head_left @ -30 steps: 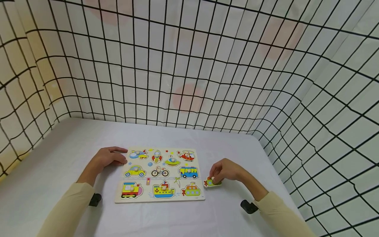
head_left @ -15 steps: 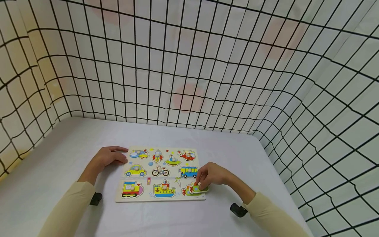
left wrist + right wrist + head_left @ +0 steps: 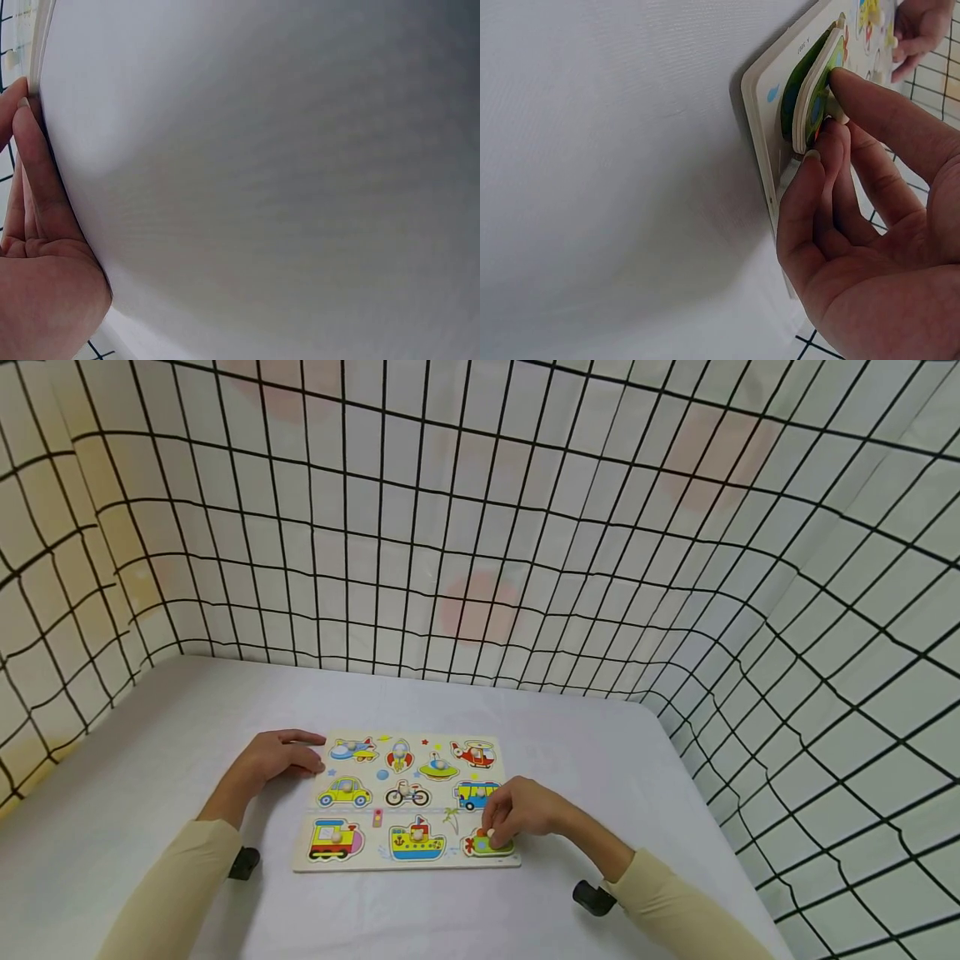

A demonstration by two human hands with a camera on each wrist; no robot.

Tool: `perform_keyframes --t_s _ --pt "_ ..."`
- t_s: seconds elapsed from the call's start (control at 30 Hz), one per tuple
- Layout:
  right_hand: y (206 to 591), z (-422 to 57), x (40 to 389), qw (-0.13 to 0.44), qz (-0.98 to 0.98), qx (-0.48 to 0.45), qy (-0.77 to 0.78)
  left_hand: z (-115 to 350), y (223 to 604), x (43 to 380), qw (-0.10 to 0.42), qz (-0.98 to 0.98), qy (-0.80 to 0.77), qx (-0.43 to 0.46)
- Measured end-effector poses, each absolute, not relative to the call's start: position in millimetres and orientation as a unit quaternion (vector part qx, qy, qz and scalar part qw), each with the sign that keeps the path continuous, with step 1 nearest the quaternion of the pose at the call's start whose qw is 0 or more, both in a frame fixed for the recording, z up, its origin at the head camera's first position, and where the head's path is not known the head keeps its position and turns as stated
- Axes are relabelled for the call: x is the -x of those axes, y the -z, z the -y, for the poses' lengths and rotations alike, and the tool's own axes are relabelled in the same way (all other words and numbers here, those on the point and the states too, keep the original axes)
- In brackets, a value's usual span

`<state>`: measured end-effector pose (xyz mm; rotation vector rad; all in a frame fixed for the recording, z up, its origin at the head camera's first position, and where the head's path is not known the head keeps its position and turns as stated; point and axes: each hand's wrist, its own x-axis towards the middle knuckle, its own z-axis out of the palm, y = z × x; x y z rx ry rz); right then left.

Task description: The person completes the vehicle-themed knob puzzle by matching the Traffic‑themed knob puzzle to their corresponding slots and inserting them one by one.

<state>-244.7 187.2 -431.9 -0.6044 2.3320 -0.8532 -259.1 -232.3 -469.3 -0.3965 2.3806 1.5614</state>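
A wooden knob puzzle board (image 3: 367,864) with vehicle pictures lies flat on the table. My right hand (image 3: 528,810) pinches a green submarine puzzle piece (image 3: 481,846) over the board's near right corner. In the right wrist view, the submarine piece (image 3: 815,105) stands slightly tilted over the green printed recess, its pale knob (image 3: 837,109) between thumb and fingers. At the board's left edge rests my left hand (image 3: 273,760), fingers extended toward it. The left wrist view has the fingertips (image 3: 24,112) right at the board's rim (image 3: 41,45).
Other knobbed pieces sit in the board: a train (image 3: 333,841), a ship (image 3: 417,841), a car (image 3: 345,792), a bus (image 3: 477,794) and several more. White cloth (image 3: 600,752) covers the table. Black netting (image 3: 480,552) rises around its back and sides.
My right hand has carried the submarine piece leftward from the table beside the board to over its matching picture. My left hand has stayed at the board's left edge.
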Motion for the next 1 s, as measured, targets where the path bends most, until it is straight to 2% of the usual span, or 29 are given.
perform_keyframes --t_s 0.63,0.87,1.0 --pt "434 -180 237 0.284 -0.877 0.217 0.320 230 470 260 0.134 -0.821 -0.538 0.136" --pt "436 -179 235 0.298 -0.869 0.217 0.331 232 470 255 0.139 -0.824 -0.532 0.139" --pt "436 -182 236 0.292 -0.872 0.184 0.346 233 469 252 0.135 -0.834 -0.516 0.140"
